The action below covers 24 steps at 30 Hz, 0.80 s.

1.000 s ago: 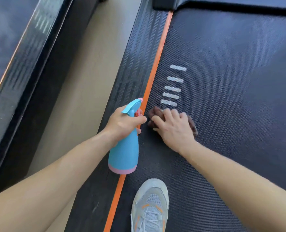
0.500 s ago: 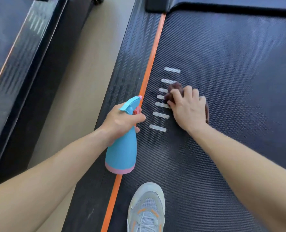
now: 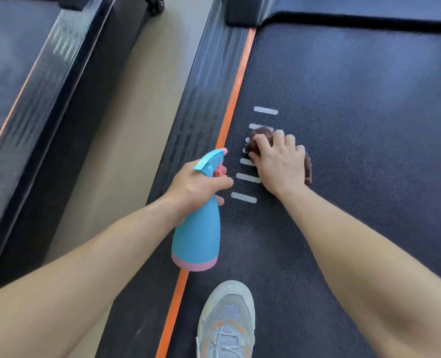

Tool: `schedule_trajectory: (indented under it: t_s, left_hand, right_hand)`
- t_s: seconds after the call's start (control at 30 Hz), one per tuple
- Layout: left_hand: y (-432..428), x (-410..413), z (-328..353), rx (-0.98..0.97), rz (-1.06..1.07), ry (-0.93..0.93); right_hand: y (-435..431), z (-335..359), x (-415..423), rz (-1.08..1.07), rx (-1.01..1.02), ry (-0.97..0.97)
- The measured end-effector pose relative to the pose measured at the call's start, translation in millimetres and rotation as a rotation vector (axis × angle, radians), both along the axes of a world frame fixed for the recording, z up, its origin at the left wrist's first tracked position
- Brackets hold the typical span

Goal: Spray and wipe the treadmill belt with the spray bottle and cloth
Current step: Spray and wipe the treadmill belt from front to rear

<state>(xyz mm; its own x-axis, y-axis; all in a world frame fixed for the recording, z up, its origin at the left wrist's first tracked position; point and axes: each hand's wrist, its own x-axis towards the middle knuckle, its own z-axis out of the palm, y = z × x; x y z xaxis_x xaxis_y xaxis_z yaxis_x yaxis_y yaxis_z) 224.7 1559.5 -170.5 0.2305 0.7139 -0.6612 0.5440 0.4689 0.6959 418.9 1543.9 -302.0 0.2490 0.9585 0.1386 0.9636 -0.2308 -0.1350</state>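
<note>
The right hand (image 3: 278, 164) lies on the brown cloth (image 3: 259, 136) and presses it onto the treadmill belt (image 3: 356, 125). Its fingers are bent over the bunched cloth and hold it. The cloth is near the left edge of the belt, on top of the row of white marks (image 3: 265, 110) and just beside the orange stripe (image 3: 236, 91).

A second ago the cloth was at the near end of this row, close to the spray bottle. Then it went along the belt, away from the person, and it now covers the middle marks. In the last half second it hardly moved, so I think one wiping stroke has reached its far end and the hand is about to turn.

The left hand (image 3: 196, 184) grips the neck of the blue spray bottle (image 3: 197, 236), with one finger at the pink trigger. The bottle hangs in the air above the orange stripe with its nozzle toward the cloth, as before. No spray is visible.

A grey shoe (image 3: 227, 319) stands on the belt near its closest edge. By my judgement only a small strip at the left side is wiped so far, and the wide right part of the belt remains to be done.
</note>
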Motion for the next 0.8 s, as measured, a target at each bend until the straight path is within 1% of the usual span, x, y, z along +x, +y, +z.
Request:
schedule_trajectory:
  t_s: [0.03,0.13,0.2,0.23,0.3,0.43,0.5,0.57,0.67,0.8]
  left_hand:
    - [1,-1,2,0.005,0.006,0.022]
    - [3,-1,4,0.006,0.031,0.059]
    - [2,0,3,0.000,0.033,0.068]
    - [1,0,3,0.002,0.034,0.065]
    - [-2,0,2,0.005,0.030,0.056]
    - [-6,-3,3,0.001,0.033,0.071]
    - [-7,-4,4,0.016,0.027,0.091]
    - [-9,-6,5,0.032,0.013,0.106]
    - [-11,-7,6,0.040,0.023,0.102]
    - [-12,-6,5,0.033,0.008,0.090]
  right_hand:
    - [-22,-1,-16,0.046,0.024,-0.012]
    - [-89,-4,-54,0.320,0.021,0.017]
    - [-93,-7,-50,0.438,0.020,0.032]
    - [-86,-8,-44,0.462,0.024,0.028]
    - [-64,-10,-35,0.448,0.037,0.001]
    - [-22,-9,-25,0.259,0.015,-0.012]
    - [-15,-7,-27,0.170,-0.013,0.001]
    - [-25,-3,-33,0.128,-0.010,0.009]
    - [-72,3,-38,0.188,-0.008,0.031]
    - [-129,11,-12,0.257,-0.118,0.027]
